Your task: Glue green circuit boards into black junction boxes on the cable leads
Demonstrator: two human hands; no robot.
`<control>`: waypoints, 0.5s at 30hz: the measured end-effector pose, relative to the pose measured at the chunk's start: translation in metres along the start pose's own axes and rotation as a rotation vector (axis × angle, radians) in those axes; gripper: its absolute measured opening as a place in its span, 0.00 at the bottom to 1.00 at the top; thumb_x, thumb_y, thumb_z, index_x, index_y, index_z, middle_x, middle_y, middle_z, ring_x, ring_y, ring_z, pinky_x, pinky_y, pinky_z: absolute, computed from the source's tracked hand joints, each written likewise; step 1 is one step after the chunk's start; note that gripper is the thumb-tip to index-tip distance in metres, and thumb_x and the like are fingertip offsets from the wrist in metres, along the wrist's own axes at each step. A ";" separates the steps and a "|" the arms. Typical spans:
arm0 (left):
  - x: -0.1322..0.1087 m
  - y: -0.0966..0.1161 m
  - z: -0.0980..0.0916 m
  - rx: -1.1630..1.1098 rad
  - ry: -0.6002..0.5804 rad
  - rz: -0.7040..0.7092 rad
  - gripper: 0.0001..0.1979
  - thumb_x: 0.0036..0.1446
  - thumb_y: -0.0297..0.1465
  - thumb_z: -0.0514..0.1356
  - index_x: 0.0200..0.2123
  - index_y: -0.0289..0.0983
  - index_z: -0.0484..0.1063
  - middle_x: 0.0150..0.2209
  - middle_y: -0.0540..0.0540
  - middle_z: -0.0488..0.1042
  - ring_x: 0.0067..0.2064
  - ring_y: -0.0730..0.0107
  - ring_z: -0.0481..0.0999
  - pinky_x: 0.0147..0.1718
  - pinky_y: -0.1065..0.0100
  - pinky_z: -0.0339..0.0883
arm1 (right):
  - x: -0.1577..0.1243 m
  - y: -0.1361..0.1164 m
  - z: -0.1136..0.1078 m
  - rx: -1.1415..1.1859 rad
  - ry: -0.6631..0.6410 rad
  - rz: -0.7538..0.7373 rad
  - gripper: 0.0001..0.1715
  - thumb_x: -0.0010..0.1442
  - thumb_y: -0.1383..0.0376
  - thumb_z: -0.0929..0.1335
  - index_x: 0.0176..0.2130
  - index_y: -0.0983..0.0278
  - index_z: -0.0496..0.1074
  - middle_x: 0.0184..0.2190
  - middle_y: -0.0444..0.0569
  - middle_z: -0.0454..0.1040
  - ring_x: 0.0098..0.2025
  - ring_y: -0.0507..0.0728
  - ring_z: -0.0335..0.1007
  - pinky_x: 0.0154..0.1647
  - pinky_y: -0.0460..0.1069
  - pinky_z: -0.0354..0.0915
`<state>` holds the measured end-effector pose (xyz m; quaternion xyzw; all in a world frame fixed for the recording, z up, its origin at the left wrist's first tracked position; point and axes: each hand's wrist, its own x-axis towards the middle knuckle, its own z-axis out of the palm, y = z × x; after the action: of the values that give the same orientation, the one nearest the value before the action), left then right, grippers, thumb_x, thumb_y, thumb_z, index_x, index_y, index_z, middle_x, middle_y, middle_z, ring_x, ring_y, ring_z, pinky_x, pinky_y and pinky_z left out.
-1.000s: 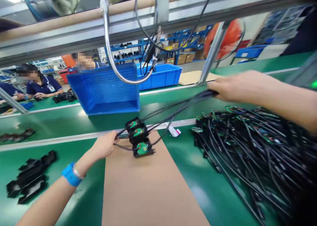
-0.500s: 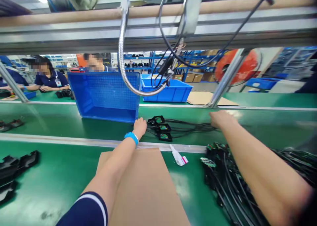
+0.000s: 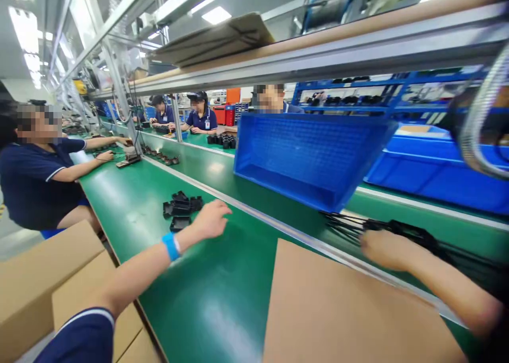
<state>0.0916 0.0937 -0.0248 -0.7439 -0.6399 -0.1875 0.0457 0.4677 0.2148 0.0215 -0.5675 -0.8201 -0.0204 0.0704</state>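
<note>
My left hand (image 3: 210,219), with a blue wristband, hovers over the green bench, fingers loosely apart and holding nothing. Just beyond its fingertips lies a small cluster of black plastic parts (image 3: 181,209). My right hand (image 3: 384,249) is blurred and rests at the edge of the conveyor belt against a bundle of black cables (image 3: 401,229) lying on the belt. Its fingers are too smeared to read.
A brown cardboard sheet (image 3: 350,310) lies in front of me. A tilted blue crate (image 3: 314,156) stands on the belt behind the cables. Cardboard boxes (image 3: 40,267) sit at the left, off the bench. A co-worker (image 3: 35,166) sits at the left; others work across the line.
The view has swung left. My left hand let go of the cable assemblies and moved left toward the black plastic parts. My right hand stays by the cables on the belt.
</note>
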 end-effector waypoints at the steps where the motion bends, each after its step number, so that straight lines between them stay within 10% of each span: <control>1: -0.017 -0.034 -0.010 0.015 0.035 -0.099 0.12 0.62 0.35 0.57 0.48 0.36 0.69 0.51 0.42 0.69 0.51 0.60 0.70 0.49 0.53 0.66 | 0.006 -0.031 0.001 0.007 -0.097 -0.095 0.15 0.63 0.64 0.65 0.25 0.65 0.71 0.27 0.48 0.73 0.30 0.49 0.69 0.37 0.47 0.66; 5: -0.062 -0.128 -0.030 0.035 0.107 -0.357 0.14 0.62 0.35 0.57 0.49 0.36 0.68 0.52 0.41 0.68 0.51 0.59 0.70 0.49 0.51 0.66 | 0.037 -0.191 0.013 0.136 -0.286 -0.471 0.11 0.62 0.61 0.66 0.34 0.67 0.72 0.34 0.46 0.74 0.37 0.53 0.71 0.43 0.53 0.67; 9: -0.082 -0.148 -0.025 0.004 0.084 -0.350 0.15 0.62 0.33 0.57 0.52 0.36 0.67 0.50 0.42 0.70 0.48 0.61 0.72 0.48 0.53 0.67 | 0.055 -0.338 0.036 0.258 -0.201 -0.571 0.15 0.65 0.58 0.64 0.45 0.66 0.70 0.46 0.51 0.71 0.45 0.56 0.69 0.47 0.56 0.67; 15: -0.102 -0.151 -0.023 0.015 0.066 -0.349 0.21 0.61 0.31 0.54 0.57 0.41 0.61 0.51 0.42 0.70 0.41 0.66 0.76 0.46 0.60 0.67 | 0.068 -0.400 0.075 0.317 -0.118 -0.526 0.19 0.63 0.58 0.65 0.51 0.65 0.67 0.52 0.53 0.67 0.51 0.59 0.66 0.50 0.59 0.65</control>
<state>-0.0710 0.0180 -0.0640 -0.6147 -0.7587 -0.2120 0.0392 0.0641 0.1444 -0.0245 -0.3181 -0.9344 0.1233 0.1027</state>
